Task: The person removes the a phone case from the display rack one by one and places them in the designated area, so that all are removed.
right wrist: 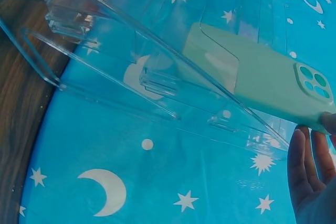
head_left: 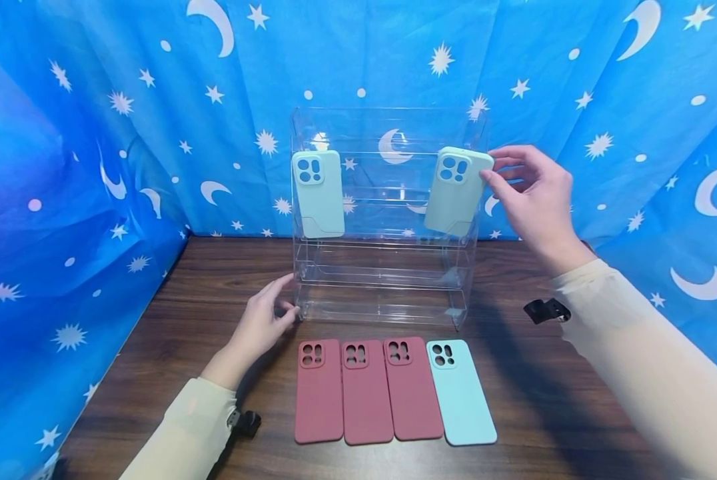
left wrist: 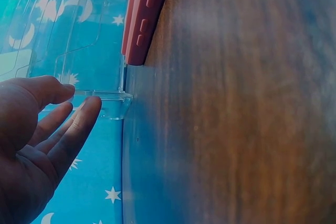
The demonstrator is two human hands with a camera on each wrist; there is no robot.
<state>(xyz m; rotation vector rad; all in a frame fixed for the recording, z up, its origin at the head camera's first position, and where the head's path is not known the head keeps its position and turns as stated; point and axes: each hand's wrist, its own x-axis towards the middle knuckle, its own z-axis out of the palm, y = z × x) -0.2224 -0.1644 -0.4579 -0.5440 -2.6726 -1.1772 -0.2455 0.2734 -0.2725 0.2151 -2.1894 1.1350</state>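
The mint case (head_left: 456,190) stands tilted in the top row of the clear rack (head_left: 388,267), at its right end, with its lower end behind the rack's front lip and its camera holes up. My right hand (head_left: 535,197) holds it at the upper right corner; the thumb and fingertips are curled onto its edge, and the other fingers are spread loosely behind. I judge the case is very light and a little soft, like silicone, so it bends if I squeeze hard, and its matte skin gives good friction. The best place to hold it looks to be the long side edges near the top, not the thin frame around the camera holes. A second mint case (head_left: 318,193) leans at the rack's left end. The rack seems stiff, smooth and easy to slide, so my left hand (head_left: 262,327) rests at its lower left corner, fingers straight and slightly apart, touching the foot. In front of the rack lie three red cases (head_left: 367,390) and one more mint one (head_left: 462,392), flat on the wooden table (head_left: 544,400).
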